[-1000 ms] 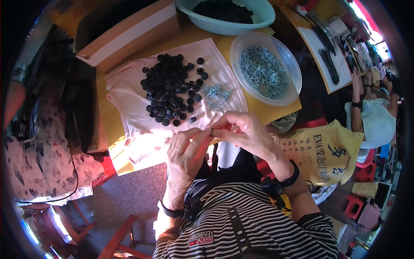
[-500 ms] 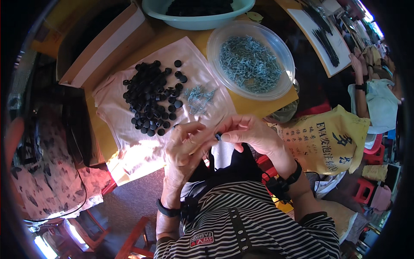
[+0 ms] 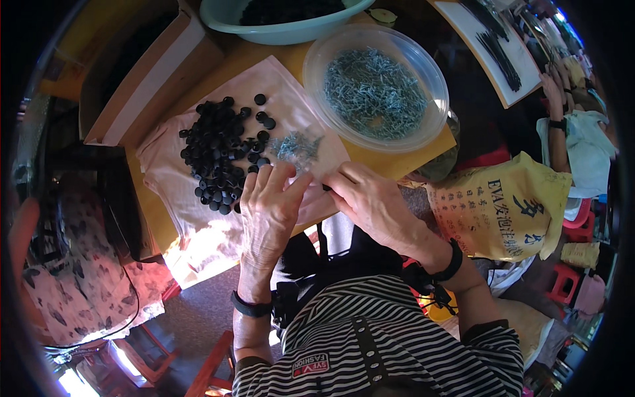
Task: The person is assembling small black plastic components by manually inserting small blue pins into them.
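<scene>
On a pale pink cloth (image 3: 205, 233) lies a heap of small round black caps (image 3: 218, 149), with a little pile of thin silvery screws (image 3: 296, 147) at its right. My left hand (image 3: 270, 202) reaches over the cloth's near part, fingers bent, thumb and index apart, just below the screws and beside the caps. Nothing shows between its fingers. To its right, my right hand (image 3: 370, 198) is closed low over the cloth's edge. A bit of a small black cap (image 3: 326, 188) shows at its fingertips; the rest is hidden by the fingers.
A clear round tub (image 3: 423, 132) of many screws stands on the yellow table behind my right hand. Farther back are a pale green basin (image 3: 284, 33) of black pieces and a cardboard box (image 3: 155, 79). A yellow sack (image 3: 503, 212) is at right; another person's arm (image 3: 557, 142) shows beyond.
Both hands were together near my body, with the black cap in the right fingers. They have moved apart and forward onto the cloth, the left toward the screws. The view has shifted slightly.
</scene>
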Demonstrator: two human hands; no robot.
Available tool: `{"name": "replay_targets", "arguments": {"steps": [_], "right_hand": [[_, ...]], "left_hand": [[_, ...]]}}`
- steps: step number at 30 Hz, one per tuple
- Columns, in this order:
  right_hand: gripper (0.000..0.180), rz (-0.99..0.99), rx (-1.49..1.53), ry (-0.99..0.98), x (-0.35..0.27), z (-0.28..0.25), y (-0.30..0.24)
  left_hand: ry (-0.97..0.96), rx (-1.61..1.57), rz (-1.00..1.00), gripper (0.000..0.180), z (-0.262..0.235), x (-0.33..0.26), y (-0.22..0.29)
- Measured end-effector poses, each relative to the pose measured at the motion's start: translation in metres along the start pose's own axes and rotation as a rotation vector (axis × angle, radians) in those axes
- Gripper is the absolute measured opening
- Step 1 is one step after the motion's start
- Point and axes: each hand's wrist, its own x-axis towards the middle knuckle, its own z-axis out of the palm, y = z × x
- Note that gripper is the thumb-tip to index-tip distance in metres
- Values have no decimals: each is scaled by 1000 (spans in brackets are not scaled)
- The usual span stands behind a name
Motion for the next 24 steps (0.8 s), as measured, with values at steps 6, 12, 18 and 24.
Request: {"name": "replay_targets", "arguments": {"steps": [6,12,18,24], "right_hand": [[24,-40,-84,-59,0,2,1],[19,-5,132,9,2,2,5],[21,329,857,-14,1,0,4],[26,486,1510,-179,4,-10,8]], "left_hand": [[-25,-4,51,15,-2,4,-5],[76,-192,4,16,-2,2,-7],[141,-653,-353,14,-1,-16,-8],[345,-1408,-597,12,-2,-28,5]]}}
